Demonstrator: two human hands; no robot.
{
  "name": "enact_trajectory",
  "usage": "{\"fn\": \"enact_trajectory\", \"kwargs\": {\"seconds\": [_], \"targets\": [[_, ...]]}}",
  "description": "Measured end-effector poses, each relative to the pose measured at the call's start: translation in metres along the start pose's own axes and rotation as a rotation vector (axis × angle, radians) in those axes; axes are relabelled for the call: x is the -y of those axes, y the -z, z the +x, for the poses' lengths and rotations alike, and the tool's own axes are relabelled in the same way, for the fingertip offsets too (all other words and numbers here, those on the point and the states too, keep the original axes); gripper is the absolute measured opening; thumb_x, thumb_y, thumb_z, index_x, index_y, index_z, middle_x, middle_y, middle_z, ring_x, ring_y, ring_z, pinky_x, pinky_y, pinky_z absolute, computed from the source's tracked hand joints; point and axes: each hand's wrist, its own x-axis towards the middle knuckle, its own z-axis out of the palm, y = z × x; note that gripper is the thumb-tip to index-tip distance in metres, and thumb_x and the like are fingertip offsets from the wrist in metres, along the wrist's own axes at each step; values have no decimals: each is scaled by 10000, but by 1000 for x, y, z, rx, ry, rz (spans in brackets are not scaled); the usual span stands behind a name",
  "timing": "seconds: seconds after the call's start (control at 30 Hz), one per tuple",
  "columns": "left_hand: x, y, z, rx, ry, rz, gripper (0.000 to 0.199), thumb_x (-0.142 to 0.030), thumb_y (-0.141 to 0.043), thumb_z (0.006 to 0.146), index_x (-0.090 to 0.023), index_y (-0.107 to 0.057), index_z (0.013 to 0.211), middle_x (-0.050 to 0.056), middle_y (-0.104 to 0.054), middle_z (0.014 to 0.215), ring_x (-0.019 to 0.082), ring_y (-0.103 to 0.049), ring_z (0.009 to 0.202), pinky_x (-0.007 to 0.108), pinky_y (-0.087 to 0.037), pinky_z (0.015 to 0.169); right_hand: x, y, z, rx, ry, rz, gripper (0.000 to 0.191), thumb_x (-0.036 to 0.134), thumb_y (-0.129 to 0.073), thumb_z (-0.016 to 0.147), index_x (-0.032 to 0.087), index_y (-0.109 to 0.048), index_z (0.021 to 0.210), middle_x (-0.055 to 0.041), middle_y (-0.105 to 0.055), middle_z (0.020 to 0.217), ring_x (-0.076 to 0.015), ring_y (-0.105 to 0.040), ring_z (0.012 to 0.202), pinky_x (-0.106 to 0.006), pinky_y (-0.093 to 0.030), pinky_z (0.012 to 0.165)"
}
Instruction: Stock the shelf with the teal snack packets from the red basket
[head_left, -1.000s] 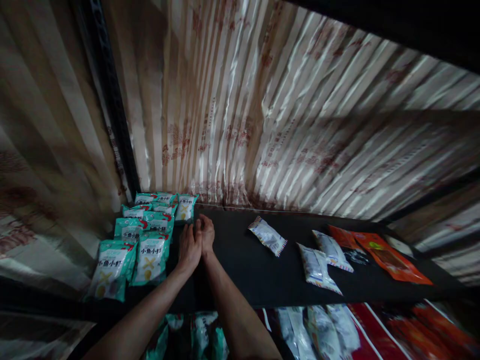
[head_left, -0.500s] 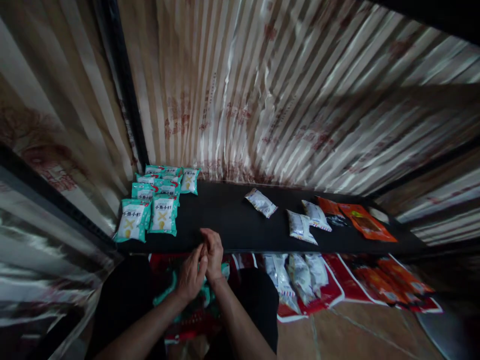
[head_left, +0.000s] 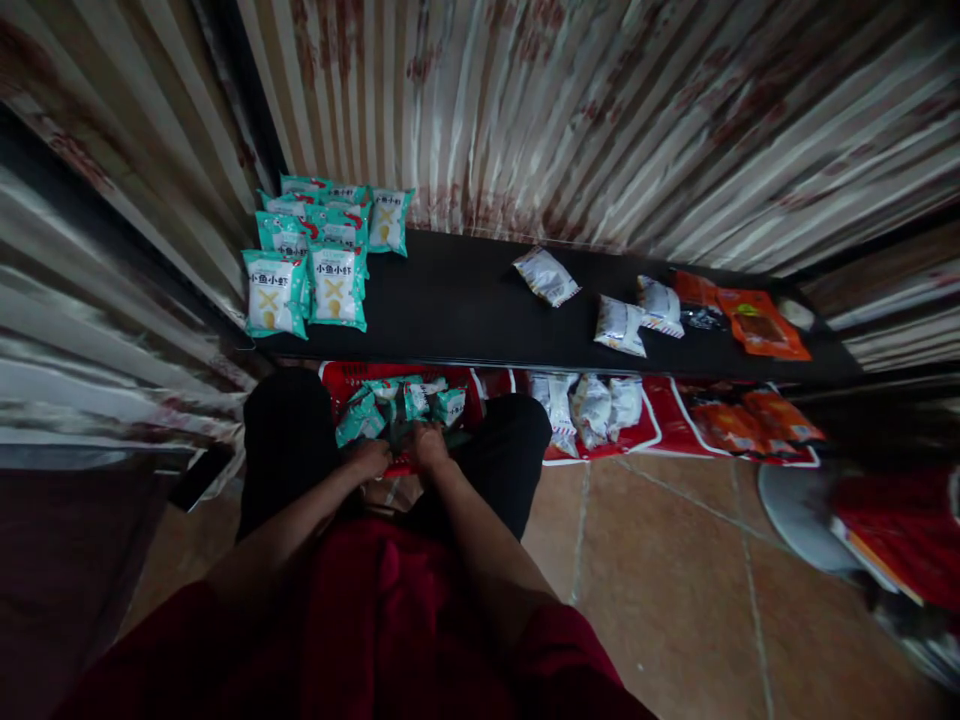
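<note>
Between my knees, a red basket (head_left: pixel 397 370) holds several teal-and-white snack bags (head_left: pixel 364 418). My left hand (head_left: pixel 369 459) is at the near left rim of this basket, close to the bags. Beside it, my right hand (head_left: pixel 427 446) reaches in among the bags. The fingers of both hands are dim and partly hidden, so their grip does not show. On the black shelf (head_left: pixel 457 300) above, matching teal bags (head_left: pixel 337 285) stand in rows at the left end.
White snack bags (head_left: pixel 546 276) lie on the shelf's middle and right, beside orange packets (head_left: pixel 763 322). Below, a second red basket (head_left: pixel 651 425) holds white bags, and a third holds orange packets (head_left: pixel 739 428). A striped curtain (head_left: pixel 480 120) hangs behind. Dark-trousered knees flank the first basket.
My view has tilted down. My hands were together in front of the shelf edge; now they are apart and lowered to the basket of teal bags.
</note>
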Motion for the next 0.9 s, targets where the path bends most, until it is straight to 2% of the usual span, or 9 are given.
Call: {"fn": "enact_trajectory", "kwargs": {"seconds": [0.13,0.3,0.47,0.57,0.63,0.73,0.8,0.83,0.9], "targets": [[3,-3,3,18,-23,-7,254,-251,-488,790,-252,-660,976,29,-677,1103,181,-609,1018,251,-446,835,0,1,6,11,-31,12,228,277,-541,835,177,-683,982,-99,-709,945,-201,-619,971,-281,-425,888],[6,-6,6,-2,0,-26,264,-237,-475,800,-243,-662,986,34,-677,1102,181,-610,1021,244,-438,842,-2,2,7,10,-77,37,228,263,-512,843,187,-708,932,-109,-714,937,-206,-654,864,-269,-471,735],[6,-4,7,-20,20,-51,276,-216,-449,815,-234,-662,990,31,-679,1101,176,-607,1016,245,-431,842,0,3,4,-40,-55,68,215,187,-513,825,179,-713,902,-121,-687,1012,-194,-635,900,-247,-458,741],[6,-2,7,-33,25,-66,279,-212,-455,812,-240,-660,1000,21,-684,1089,169,-611,999,241,-431,834,5,5,-1,-79,-39,82,223,214,-505,838,197,-700,945,-103,-659,1053,-199,-602,956,-258,-452,782],[6,-2,6,-40,24,-77,281,-203,-459,808,-238,-661,1000,22,-685,1087,169,-612,993,239,-432,832,7,11,-5,-162,-40,94,264,283,-462,877,205,-672,1017,-98,-622,1104,-201,-562,1015,-269,-436,842],[8,-2,5,-47,15,-100,279,-189,-458,806,-236,-668,984,20,-687,1079,165,-609,1000,233,-427,848,5,27,-10,-459,-105,139,352,366,-398,908,201,-588,1154,-104,-545,1195,-219,-484,1100,-305,-393,935],[8,-2,5,-49,9,-118,265,-194,-458,809,-238,-674,955,15,-691,1060,165,-606,1003,236,-420,865,-2,37,-9,-607,-206,176,379,319,-401,898,196,-519,1237,-116,-486,1267,-230,-471,1103,-328,-398,930],[9,-3,5,-51,6,-128,257,-197,-459,810,-239,-677,939,12,-692,1053,167,-605,1005,241,-416,875,-6,41,-8,-616,-242,189,405,267,-407,884,209,-481,1278,-113,-442,1320,-228,-480,1090,-330,-411,909],[9,-4,6,-57,6,-151,245,-198,-464,810,-236,-680,920,12,-693,1048,172,-603,1011,251,-409,891,-13,44,-4,-556,-271,194,457,183,-423,849,268,-465,1296,-82,-381,1387,-216,-506,1049,-324,-437,855]]}}
